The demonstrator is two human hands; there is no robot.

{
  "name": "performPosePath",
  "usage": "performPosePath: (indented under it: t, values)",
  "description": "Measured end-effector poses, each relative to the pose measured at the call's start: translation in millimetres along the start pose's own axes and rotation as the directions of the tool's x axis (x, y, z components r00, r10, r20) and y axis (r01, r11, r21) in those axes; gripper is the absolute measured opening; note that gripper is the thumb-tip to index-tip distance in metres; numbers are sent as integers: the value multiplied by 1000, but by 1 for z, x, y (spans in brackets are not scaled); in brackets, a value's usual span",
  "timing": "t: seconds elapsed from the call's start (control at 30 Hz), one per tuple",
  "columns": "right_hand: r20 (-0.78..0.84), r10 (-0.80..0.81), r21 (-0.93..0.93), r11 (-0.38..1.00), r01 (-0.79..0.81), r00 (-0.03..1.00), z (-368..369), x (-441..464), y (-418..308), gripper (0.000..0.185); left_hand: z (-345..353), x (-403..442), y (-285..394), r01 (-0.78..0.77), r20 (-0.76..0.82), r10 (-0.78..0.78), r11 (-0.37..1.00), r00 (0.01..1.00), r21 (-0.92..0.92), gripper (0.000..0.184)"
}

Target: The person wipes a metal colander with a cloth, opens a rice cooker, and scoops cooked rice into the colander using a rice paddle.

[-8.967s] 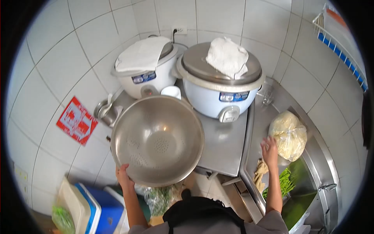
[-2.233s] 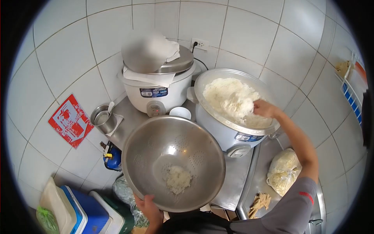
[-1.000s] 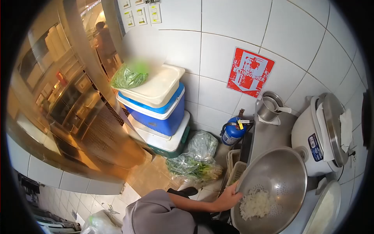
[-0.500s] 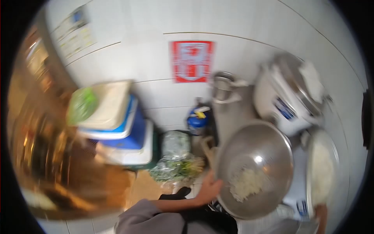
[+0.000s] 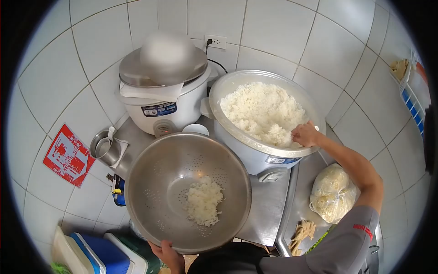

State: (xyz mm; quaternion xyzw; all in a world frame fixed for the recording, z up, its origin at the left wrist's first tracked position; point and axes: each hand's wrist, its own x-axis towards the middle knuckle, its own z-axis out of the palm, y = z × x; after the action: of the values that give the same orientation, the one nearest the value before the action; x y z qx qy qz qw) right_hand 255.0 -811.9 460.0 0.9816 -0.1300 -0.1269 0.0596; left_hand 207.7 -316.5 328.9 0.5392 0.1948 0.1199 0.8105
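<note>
Because the colander [image 5: 164, 182] seemingly needs steadying, I log: left hand [image 5: 167, 255] pinching its rim [image 5: 249, 194]; right hand [image 5: 305, 134] at rice [image 5: 262, 109], grip unreadable.

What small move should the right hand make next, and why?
Probably bring rice to the colander: the right hand is at the rice in the open cooker, while the left hand holds the colander's rim, and only a small heap lies inside.

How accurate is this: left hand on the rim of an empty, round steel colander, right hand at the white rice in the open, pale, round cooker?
Not empty: the head view shows white rice inside the round steel colander. The left hand and right hand are as stated.
</note>
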Motion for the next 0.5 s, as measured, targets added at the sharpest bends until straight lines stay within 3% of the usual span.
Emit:
performPosePath:
  t: [0.1,0.2,0.5]
  values:
    - [73,3,10,1000,-4,997,-2,4,-2,26,5,-4,3,-4,-20,4,1000,1000,-6,55]
    - [10,-28,43,999,27,1000,6,7,2,26,3,-5,1,8,-5,-8,1000,1000,1,55]
    - [28,-88,131,988,83,996,13,14,9,28,5,-12,3,-28,4,28,997,1000,65,59]
